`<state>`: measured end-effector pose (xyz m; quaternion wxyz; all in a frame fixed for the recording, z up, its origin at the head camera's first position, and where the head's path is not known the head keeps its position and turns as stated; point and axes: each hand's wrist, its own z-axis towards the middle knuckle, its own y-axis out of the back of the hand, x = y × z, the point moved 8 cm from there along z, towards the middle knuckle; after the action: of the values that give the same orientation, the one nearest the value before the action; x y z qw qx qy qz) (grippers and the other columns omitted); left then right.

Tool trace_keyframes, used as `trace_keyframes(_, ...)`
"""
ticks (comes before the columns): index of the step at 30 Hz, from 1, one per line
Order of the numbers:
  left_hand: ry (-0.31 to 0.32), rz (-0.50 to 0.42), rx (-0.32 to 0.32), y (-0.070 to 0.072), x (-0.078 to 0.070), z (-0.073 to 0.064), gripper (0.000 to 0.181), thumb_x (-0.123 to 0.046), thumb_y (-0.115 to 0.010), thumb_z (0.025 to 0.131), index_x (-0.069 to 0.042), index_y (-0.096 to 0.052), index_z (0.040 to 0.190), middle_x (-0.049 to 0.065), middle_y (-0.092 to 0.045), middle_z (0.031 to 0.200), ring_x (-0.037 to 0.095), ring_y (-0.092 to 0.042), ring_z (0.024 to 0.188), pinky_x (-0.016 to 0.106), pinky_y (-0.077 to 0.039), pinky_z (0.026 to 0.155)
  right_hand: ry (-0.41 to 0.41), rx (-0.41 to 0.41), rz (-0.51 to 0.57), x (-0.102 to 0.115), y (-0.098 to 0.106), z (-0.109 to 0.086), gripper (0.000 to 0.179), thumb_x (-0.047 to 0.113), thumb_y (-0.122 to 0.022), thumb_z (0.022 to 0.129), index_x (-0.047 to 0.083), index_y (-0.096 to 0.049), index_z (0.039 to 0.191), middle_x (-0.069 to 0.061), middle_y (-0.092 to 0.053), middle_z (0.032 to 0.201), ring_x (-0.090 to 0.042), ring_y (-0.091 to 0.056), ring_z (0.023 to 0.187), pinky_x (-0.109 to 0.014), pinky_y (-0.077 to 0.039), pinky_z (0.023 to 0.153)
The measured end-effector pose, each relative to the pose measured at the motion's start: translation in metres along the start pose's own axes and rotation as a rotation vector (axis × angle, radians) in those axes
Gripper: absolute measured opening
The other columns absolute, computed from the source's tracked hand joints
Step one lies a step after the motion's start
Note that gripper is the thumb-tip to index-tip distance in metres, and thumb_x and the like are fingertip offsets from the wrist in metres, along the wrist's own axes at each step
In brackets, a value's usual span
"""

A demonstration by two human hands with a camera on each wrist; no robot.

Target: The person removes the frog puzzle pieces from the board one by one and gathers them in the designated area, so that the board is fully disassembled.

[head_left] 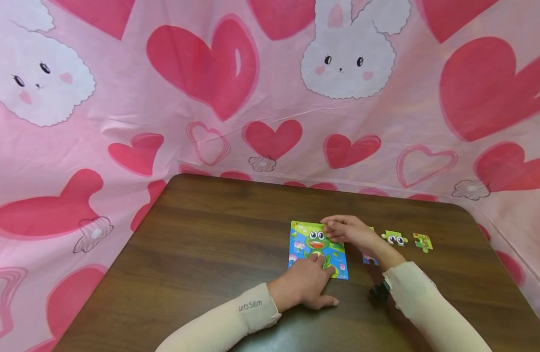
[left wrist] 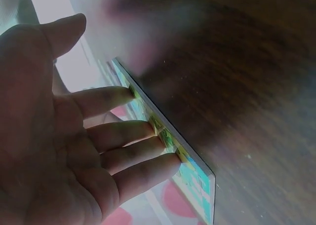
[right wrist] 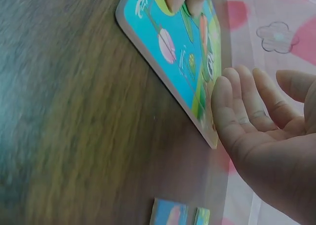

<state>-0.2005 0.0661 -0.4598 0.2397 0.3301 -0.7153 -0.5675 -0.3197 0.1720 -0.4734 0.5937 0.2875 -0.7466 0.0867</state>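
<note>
Hands point(head_left: 306, 283) point(head_left: 352, 232) at frog puzzle point(head_left: 318, 244) (pieces point(head_left: 394, 239) nearby)

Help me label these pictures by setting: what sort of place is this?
Probably an indoor play corner, though no room beyond it shows: a brown table, a pink cloth hanging behind it, and a frog puzzle with loose pieces on top.

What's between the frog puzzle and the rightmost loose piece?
In the head view, a piece printed with eyes lies between the frog puzzle and that rightmost piece, plus at least one more piece, partly hidden by the right hand.
</note>
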Motion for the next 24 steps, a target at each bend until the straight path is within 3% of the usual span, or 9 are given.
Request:
trace_keyframes(15,-0.027,-0.013,0.007,-0.001,0.0,0.001,0.072,-0.073,-0.053,0.091,-0.029,-0.051,0.148,0.007,-0.051,0.151,0.022,-0.048,0.14,0.035,-0.054,0.096,-0.004,0.039,-0.067,0.014,-0.027,0.017,0.042,0.023,-0.048,0.108,-0.003,-0.053,0.141,-0.026,-0.062,0.134,-0.035,-0.063,0.122,-0.047,-0.05,0.105)
trace_keyframes(24,-0.038,-0.045,0.02,-0.001,0.002,0.0,0.073,-0.072,-0.054,0.091,-0.028,-0.051,0.148,0.008,-0.05,0.152,0.023,-0.047,0.141,0.036,-0.053,0.098,-0.016,-0.005,-0.083,0.016,-0.028,0.023,0.038,0.018,-0.048,0.108,-0.004,-0.055,0.138,-0.025,-0.061,0.137,-0.037,-0.062,0.126,-0.047,-0.049,0.106)
